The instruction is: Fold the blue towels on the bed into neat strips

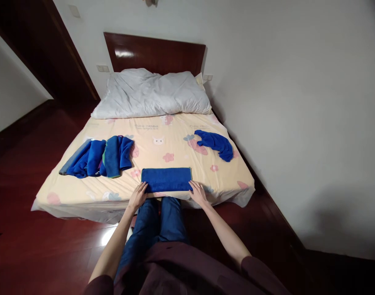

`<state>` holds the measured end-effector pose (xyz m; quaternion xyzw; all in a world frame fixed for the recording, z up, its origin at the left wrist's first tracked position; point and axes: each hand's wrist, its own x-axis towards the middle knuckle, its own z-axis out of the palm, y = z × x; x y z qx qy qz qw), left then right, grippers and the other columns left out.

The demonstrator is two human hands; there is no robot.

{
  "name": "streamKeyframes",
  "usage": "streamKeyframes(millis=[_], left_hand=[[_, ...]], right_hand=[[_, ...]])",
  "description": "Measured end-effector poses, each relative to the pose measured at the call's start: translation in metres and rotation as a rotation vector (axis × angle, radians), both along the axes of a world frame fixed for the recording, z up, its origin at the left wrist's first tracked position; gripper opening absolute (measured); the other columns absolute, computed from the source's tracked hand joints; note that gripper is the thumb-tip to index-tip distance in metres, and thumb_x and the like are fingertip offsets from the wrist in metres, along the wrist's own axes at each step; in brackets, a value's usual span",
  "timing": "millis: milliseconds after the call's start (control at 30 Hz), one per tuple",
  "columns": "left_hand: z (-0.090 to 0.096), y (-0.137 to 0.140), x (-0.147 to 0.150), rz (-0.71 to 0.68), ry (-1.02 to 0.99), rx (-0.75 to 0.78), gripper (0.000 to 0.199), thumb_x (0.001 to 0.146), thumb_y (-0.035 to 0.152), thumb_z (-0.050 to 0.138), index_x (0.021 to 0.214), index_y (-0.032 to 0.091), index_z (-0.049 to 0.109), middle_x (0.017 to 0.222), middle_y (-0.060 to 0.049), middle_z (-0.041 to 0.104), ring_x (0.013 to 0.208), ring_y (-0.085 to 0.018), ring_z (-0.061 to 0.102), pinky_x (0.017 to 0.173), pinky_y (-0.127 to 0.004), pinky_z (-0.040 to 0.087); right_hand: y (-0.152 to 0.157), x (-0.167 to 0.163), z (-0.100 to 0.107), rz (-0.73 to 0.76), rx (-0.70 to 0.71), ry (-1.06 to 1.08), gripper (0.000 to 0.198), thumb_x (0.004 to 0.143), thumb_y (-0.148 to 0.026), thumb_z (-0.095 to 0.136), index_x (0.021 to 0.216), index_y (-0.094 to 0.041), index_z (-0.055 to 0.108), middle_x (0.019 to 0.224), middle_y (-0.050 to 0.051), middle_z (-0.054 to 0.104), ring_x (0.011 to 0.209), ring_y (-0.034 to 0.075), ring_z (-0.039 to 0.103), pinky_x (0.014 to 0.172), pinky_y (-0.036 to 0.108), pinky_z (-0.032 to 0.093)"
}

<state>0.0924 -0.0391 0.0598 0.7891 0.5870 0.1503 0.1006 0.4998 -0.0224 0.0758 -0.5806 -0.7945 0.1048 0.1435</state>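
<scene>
A blue towel [166,179] with a thin greenish edge lies as a flat, wide rectangle at the near edge of the bed. My left hand [138,195] grips its near left corner, and my right hand [197,192] has hold of the near right corner. The fingertips rest on the cloth; the thumbs are hard to make out. To the left, several rolled or folded blue towels [97,157] lie side by side in a row. Off to the right is a crumpled blue towel [216,143], apart from both hands.
The bed [169,143] has a pale yellow sheet with rabbit and flower prints. A grey-white quilt [153,93] is bunched before the dark wooden headboard [157,53]. A white wall [292,123] runs along the right side, and dark red floor [18,196] lies to the left.
</scene>
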Motion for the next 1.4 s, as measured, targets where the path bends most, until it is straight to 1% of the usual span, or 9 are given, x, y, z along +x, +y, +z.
streamKeyframes(millis=[267,367,500,667,833,1000,1167,1267,1400], left_hand=[[-0.009,0.007,0.006,0.032,0.175,-0.061,0.066,0.083,0.009,0.047,0.148,0.014,0.047,0.156,-0.016,0.044,0.146,-0.031,0.038,0.120,-0.048,0.033],[-0.006,0.011,0.009,0.047,0.232,-0.078,0.068,0.082,0.004,0.046,0.149,0.012,0.046,0.156,-0.018,0.043,0.146,-0.032,0.038,0.119,-0.050,0.032],[-0.002,0.019,0.014,0.064,0.273,-0.077,0.065,0.083,0.001,0.042,0.147,0.008,0.049,0.151,-0.024,0.047,0.143,-0.034,0.043,0.117,-0.052,0.034],[-0.002,0.012,0.000,0.018,0.302,-0.070,0.058,0.087,0.001,0.037,0.142,0.011,0.055,0.149,-0.020,0.051,0.141,-0.030,0.046,0.116,-0.047,0.037],[-0.007,-0.004,-0.023,0.006,0.124,-0.078,0.055,0.086,0.003,0.041,0.136,0.015,0.060,0.145,-0.014,0.057,0.137,-0.025,0.051,0.112,-0.039,0.042],[-0.006,0.003,-0.028,0.195,-0.209,-0.071,0.051,0.074,0.007,0.047,0.118,0.017,0.071,0.120,-0.009,0.071,0.117,-0.024,0.061,0.103,-0.034,0.050],[-0.011,0.010,-0.027,0.372,-0.344,-0.081,0.033,0.077,0.025,0.053,0.101,0.018,0.074,0.105,-0.011,0.070,0.099,-0.026,0.065,0.086,-0.035,0.054],[-0.014,0.014,-0.028,0.421,-0.336,-0.092,0.033,0.083,0.041,0.050,0.091,0.016,0.070,0.098,-0.014,0.070,0.093,-0.027,0.064,0.081,-0.036,0.052],[-0.012,0.021,-0.032,0.441,-0.327,-0.132,0.038,0.085,0.048,0.046,0.084,0.016,0.066,0.086,-0.012,0.070,0.082,-0.025,0.065,0.074,-0.033,0.049]], right_hand=[[0.010,0.001,-0.009,-0.005,-0.077,-0.116,0.062,0.084,-0.015,0.054,0.146,-0.016,0.052,0.156,0.012,0.046,0.138,0.026,0.047,0.114,0.042,0.035],[0.015,-0.005,-0.008,-0.016,-0.082,-0.155,0.063,0.083,-0.009,0.051,0.146,-0.013,0.052,0.153,0.014,0.050,0.136,0.026,0.049,0.113,0.041,0.037],[0.021,-0.013,-0.007,-0.065,-0.088,-0.188,0.063,0.084,-0.002,0.046,0.144,-0.018,0.055,0.148,0.013,0.055,0.132,0.026,0.052,0.107,0.039,0.043],[0.019,-0.005,-0.009,-0.087,-0.097,-0.115,0.056,0.087,-0.002,0.042,0.135,-0.021,0.064,0.140,0.010,0.062,0.128,0.024,0.053,0.102,0.033,0.047],[0.008,0.020,-0.021,-0.053,-0.072,0.104,0.053,0.082,0.000,0.043,0.122,-0.020,0.071,0.118,0.009,0.069,0.112,0.022,0.061,0.104,0.032,0.046],[0.016,0.029,-0.037,-0.067,-0.094,0.353,0.054,0.074,0.002,0.046,0.114,-0.023,0.072,0.112,0.007,0.068,0.104,0.020,0.064,0.097,0.033,0.050],[0.024,0.025,-0.043,-0.167,-0.092,0.344,0.035,0.081,-0.007,0.051,0.107,-0.021,0.071,0.106,0.008,0.068,0.103,0.022,0.063,0.093,0.032,0.049],[0.026,0.023,-0.043,-0.235,-0.102,0.313,0.018,0.091,-0.021,0.052,0.096,-0.019,0.069,0.101,0.010,0.068,0.096,0.023,0.064,0.089,0.032,0.049],[0.029,0.020,-0.042,-0.271,-0.122,0.285,0.025,0.097,-0.032,0.048,0.084,-0.019,0.065,0.096,0.010,0.068,0.097,0.023,0.063,0.088,0.031,0.047]])
